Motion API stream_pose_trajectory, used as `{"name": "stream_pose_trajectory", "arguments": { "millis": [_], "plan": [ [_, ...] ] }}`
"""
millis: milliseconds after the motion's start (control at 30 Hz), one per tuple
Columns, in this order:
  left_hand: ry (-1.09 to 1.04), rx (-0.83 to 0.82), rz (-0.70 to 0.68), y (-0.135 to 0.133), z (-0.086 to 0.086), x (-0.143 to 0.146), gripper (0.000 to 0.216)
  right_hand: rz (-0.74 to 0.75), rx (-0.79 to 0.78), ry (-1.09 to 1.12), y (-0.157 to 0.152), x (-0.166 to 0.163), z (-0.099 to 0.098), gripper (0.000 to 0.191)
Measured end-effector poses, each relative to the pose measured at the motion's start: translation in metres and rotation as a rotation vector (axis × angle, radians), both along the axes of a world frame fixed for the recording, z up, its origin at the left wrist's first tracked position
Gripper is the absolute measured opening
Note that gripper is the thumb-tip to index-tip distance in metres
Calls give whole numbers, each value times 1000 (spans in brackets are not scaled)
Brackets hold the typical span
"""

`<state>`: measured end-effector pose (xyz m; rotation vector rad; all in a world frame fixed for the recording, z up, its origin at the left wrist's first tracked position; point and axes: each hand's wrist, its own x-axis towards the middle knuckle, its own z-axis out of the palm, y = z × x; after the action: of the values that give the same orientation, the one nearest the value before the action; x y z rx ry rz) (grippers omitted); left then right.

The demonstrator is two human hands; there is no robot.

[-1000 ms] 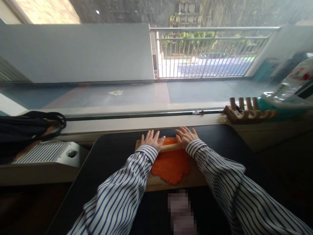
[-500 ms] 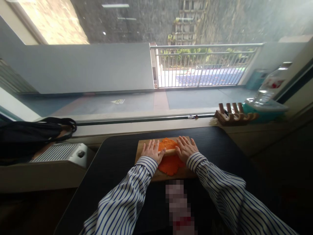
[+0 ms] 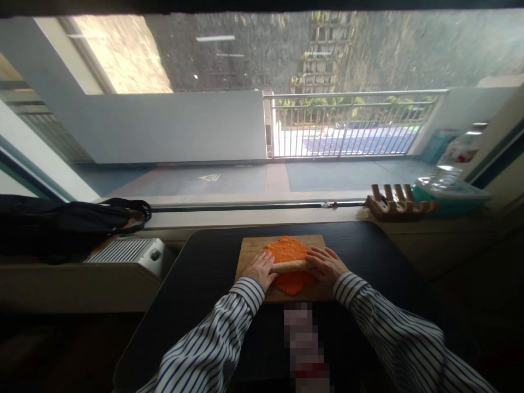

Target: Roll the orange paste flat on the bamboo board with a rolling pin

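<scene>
A pale wooden rolling pin (image 3: 291, 266) lies crosswise on a flattened, rough-edged sheet of orange dough (image 3: 286, 249). Under the dough is a wooden board (image 3: 250, 248), set on a black table (image 3: 196, 273). My left hand (image 3: 259, 269) is closed over the pin's left end, fingers pointing forward. At the other end, my right hand (image 3: 327, 266) holds the pin the same way, fingers slanting inward across it. Both ends of the pin are hidden by my hands. Orange dough shows on the far side and the near side of the pin.
Beyond the table runs a windowsill (image 3: 204, 218) below a large window. A brown wooden rack (image 3: 399, 206), a teal box (image 3: 454, 196) and a clear bottle (image 3: 458, 155) stand at the right. A black bag (image 3: 73, 226) rests near a white slatted unit (image 3: 126, 254) at the left.
The rolling pin has come toward me over the dough, with both hands on it, so more dough shows beyond it. The camera view has tilted up and turned slightly left.
</scene>
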<state>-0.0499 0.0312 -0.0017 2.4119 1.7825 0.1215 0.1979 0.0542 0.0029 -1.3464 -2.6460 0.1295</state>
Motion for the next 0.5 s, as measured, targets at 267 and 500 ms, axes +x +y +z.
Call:
{"name": "stream_pose_trajectory", "arguments": {
  "millis": [267,500],
  "plan": [
    [-17,40,35,7,7,-23,44,84,12,29,31,-22,12,34],
    [39,9,134,5,8,-29,53,83,-85,-37,52,-43,4,44]
  ]
}}
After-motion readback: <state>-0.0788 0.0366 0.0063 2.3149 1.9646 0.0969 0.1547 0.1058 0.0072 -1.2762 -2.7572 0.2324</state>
